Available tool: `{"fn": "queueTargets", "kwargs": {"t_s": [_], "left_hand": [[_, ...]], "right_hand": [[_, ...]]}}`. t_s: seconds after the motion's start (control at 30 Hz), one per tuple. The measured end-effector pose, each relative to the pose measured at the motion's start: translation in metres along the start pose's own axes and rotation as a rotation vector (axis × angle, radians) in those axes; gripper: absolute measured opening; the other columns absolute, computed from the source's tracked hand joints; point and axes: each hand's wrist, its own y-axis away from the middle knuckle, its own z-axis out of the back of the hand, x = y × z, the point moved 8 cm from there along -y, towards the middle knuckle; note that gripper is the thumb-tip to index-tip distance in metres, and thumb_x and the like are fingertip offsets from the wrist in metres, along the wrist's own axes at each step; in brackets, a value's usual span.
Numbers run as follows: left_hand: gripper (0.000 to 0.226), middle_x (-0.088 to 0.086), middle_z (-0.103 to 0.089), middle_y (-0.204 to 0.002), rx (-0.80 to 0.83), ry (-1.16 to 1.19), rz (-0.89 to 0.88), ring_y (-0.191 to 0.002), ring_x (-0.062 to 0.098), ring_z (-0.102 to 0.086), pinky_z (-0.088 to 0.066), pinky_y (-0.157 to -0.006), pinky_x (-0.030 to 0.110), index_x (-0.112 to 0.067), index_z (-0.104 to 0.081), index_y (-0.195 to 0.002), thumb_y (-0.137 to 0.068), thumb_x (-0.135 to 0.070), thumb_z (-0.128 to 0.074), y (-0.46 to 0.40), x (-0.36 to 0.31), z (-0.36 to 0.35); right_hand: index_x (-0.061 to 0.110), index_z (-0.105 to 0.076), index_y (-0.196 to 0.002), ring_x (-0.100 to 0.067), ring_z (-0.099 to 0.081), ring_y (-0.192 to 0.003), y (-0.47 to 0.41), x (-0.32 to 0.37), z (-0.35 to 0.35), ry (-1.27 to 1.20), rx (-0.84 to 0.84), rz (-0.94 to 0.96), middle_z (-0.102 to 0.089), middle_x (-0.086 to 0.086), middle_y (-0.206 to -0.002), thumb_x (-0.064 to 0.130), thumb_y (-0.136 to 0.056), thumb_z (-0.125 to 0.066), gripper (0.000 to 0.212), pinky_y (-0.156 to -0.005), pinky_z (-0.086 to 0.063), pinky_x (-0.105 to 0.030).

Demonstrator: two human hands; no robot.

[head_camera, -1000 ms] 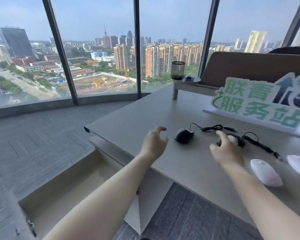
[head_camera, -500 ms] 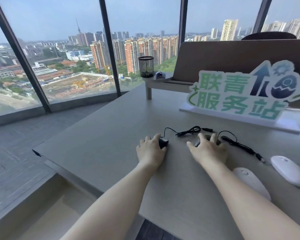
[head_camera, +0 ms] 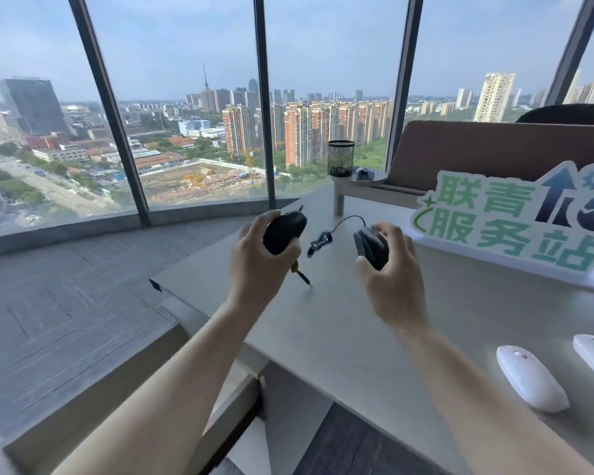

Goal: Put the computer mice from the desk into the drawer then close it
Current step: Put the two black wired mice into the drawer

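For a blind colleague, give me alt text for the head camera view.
Each hand holds a black wired mouse above the desk: left hand, right hand. Two white mice lie at right, near a green sign.

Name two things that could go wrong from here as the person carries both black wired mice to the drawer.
1. The cable hangs loose between the black mouse in the left hand and the one in the right hand; it may snag on the desk edge.
2. Two white mice remain near the desk's front edge; a returning arm might knock them off.
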Motion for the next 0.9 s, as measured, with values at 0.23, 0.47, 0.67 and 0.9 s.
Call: {"fn": "queueTargets", "kwargs": {"t_s": [0.23,0.47,0.67,0.9], "left_hand": [[0.050,-0.003,-0.065,-0.113,-0.190,-0.050,0.036,-0.094,0.017,-0.064,-0.054,-0.074,0.029,-0.035,-0.056,-0.125,-0.076,-0.039,-0.064,0.026,0.026,0.130],[0.048,-0.001,-0.067,-0.112,-0.212,-0.169,0.216,-0.097,0.019,-0.064,-0.051,-0.078,0.029,-0.030,-0.059,-0.123,-0.076,-0.036,-0.065,0.073,0.125,0.190],[0.047,0.000,-0.067,-0.113,-0.139,-0.202,0.395,-0.105,0.021,-0.061,-0.050,-0.090,0.036,-0.027,-0.060,-0.122,-0.076,-0.034,-0.068,0.108,0.219,0.189],[0.053,0.007,-0.058,-0.120,0.064,-0.283,0.670,-0.113,0.024,-0.057,-0.043,-0.089,0.028,-0.027,-0.055,-0.129,-0.078,-0.036,-0.067,0.140,0.321,0.144]], "right_hand": [[0.030,-0.055,-0.118,0.007,-0.052,-0.091,0.050,0.104,-0.065,-0.300,0.148,0.042,-0.053,0.005,-0.113,0.011,-0.082,-0.062,0.041,-0.068,-0.039,-0.001],[0.026,-0.053,-0.125,-0.001,-0.054,-0.091,0.125,0.107,-0.175,-0.247,0.461,0.001,-0.054,0.003,-0.115,0.015,-0.084,-0.062,0.044,-0.070,-0.042,-0.007],[0.025,-0.055,-0.126,-0.015,-0.052,-0.112,0.171,0.059,-0.259,-0.155,0.629,-0.126,-0.053,0.002,-0.122,0.016,-0.081,-0.062,0.047,-0.095,-0.044,-0.030],[0.025,-0.049,-0.133,-0.029,-0.044,-0.121,0.204,-0.009,-0.350,0.197,0.869,-0.199,-0.046,-0.004,-0.133,0.023,-0.083,-0.054,0.050,-0.104,-0.039,-0.036]]}}
